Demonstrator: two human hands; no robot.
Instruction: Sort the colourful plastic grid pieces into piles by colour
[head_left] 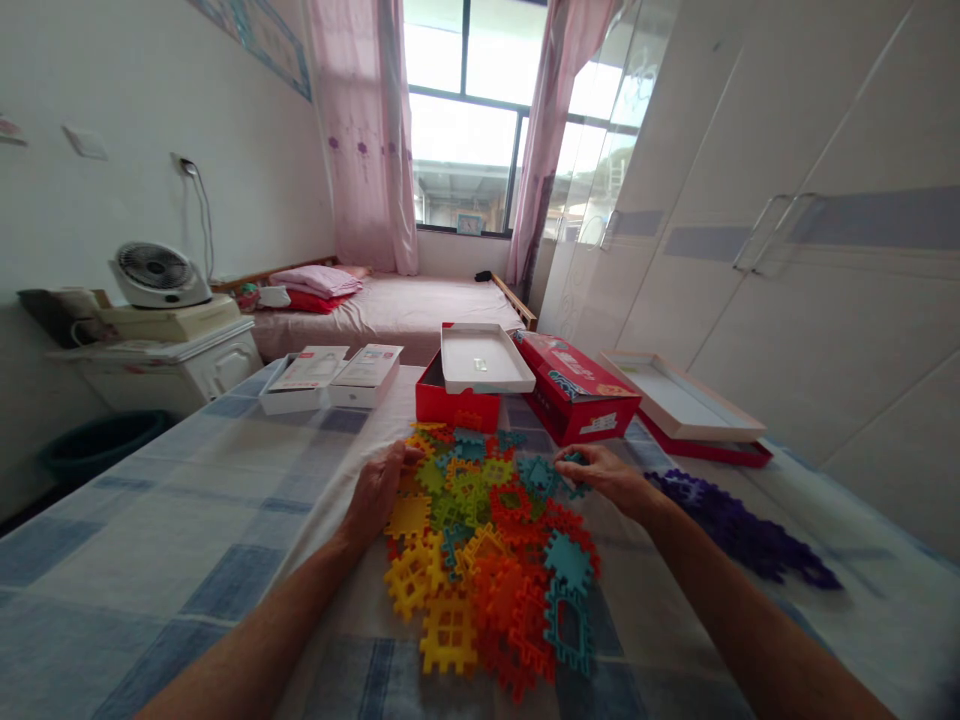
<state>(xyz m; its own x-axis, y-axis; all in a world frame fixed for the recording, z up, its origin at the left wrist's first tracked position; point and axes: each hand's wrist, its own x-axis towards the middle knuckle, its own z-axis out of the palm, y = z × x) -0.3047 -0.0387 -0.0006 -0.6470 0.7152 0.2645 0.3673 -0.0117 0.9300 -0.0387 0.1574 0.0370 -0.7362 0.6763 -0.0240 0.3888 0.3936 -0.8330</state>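
A pile of interlocking plastic building tiles (480,545) in yellow, green, orange, red and teal lies on the bed in front of me. At its far left edge, my left hand (379,487) has curled fingers against yellow tiles; what they grip, if anything, is hidden. My right hand (598,472) pinches a teal building tile (576,488) at the pile's far right edge. Several tiles show window-like openings, such as a yellow window tile (448,632) and a teal frame tile (570,628) at the near side.
Purple tiles (739,520) lie to the right. Behind the pile stand a red box (456,408) with a white lid (484,362), a red printed box (581,390), a shallow tray (694,400) and white boxes (365,378). A fan (159,272) sits on the left cabinet.
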